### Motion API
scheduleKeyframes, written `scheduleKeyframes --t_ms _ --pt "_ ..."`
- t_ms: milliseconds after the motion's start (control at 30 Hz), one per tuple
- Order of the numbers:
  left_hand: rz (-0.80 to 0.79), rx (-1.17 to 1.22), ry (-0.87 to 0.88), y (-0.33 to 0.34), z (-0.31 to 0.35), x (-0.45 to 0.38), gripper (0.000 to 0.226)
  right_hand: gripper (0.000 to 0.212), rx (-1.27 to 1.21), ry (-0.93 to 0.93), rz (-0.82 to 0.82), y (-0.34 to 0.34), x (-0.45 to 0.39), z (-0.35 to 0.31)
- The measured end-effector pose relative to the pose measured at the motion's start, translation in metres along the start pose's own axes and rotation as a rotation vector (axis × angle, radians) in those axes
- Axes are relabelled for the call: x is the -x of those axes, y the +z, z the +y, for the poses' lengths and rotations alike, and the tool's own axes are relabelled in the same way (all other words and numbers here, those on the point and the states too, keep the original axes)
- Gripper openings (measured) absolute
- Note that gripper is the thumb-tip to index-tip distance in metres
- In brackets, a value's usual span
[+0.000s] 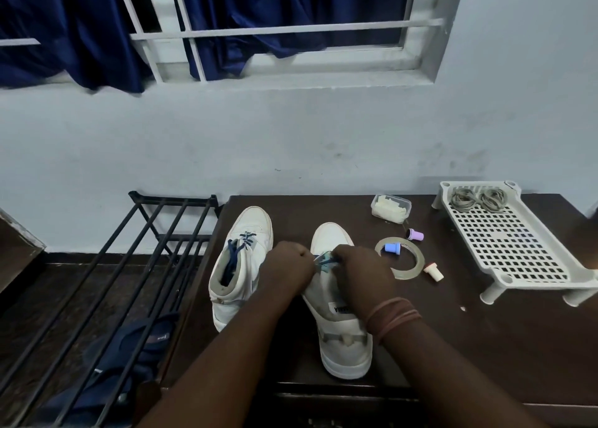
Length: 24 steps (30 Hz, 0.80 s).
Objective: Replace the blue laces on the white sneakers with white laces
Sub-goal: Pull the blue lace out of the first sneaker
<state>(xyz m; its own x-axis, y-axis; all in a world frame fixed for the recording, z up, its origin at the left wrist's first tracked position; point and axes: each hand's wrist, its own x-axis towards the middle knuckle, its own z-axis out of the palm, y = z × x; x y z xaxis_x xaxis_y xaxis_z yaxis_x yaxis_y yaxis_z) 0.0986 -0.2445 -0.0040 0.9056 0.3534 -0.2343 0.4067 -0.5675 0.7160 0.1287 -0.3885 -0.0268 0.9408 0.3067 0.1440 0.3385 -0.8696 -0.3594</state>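
Pinching flat blue lace (324, 261), left hand (286, 267), right hand (360, 270), smooth white sneaker (339, 330)

Left hand (286, 266): reaches forward from lower centre, forearm bare, back of hand up, fingers curled tight into a pinch at the knuckle end, pointing right. Right hand (360, 270): reaches forward from lower right, forearm bare, wrist ringed with several thin bands (393, 316), back of hand up, fingers curled in a pinch pointing left. Both hands: side by side, fingertips almost meeting, each gripping blue lace (323, 261) between them; fingertip detail hidden under the knuckles
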Motion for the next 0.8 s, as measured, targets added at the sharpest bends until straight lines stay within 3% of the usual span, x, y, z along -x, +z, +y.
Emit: scheduleKeyframes --t_ms 167,300,400,467,533,667,800 --pt "-0.051 0.167 -0.059 0.001 -0.004 -0.008 0.027 0.020 0.018 -0.104 -0.010 0.005 -0.001 -0.003" --pt "-0.062 0.220 -0.093 0.002 -0.005 -0.009 0.013 0.006 -0.028 -0.086 -0.035 0.002 -0.006 -0.003" --pt "0.000 0.214 -0.096 0.005 -0.006 -0.006 0.005 0.007 -0.163 0.059 0.133 -0.007 -0.016 0.008" --pt "0.015 0.203 -0.091 0.007 -0.007 -0.006 0.016 0.005 -0.242 0.191 0.232 -0.016 -0.019 0.016" --pt "0.004 0.203 -0.079 0.007 -0.005 -0.005 0.014 0.006 -0.199 0.222 0.240 -0.020 -0.015 0.013" --pt "-0.015 0.212 -0.034 0.008 -0.005 -0.003 0.016 0.041 -0.031 -0.066 0.078 -0.018 -0.003 -0.010" --pt "-0.013 0.219 -0.021 0.008 -0.006 -0.003 0.018 0.016 0.149 -0.133 -0.003 -0.005 -0.004 -0.008"
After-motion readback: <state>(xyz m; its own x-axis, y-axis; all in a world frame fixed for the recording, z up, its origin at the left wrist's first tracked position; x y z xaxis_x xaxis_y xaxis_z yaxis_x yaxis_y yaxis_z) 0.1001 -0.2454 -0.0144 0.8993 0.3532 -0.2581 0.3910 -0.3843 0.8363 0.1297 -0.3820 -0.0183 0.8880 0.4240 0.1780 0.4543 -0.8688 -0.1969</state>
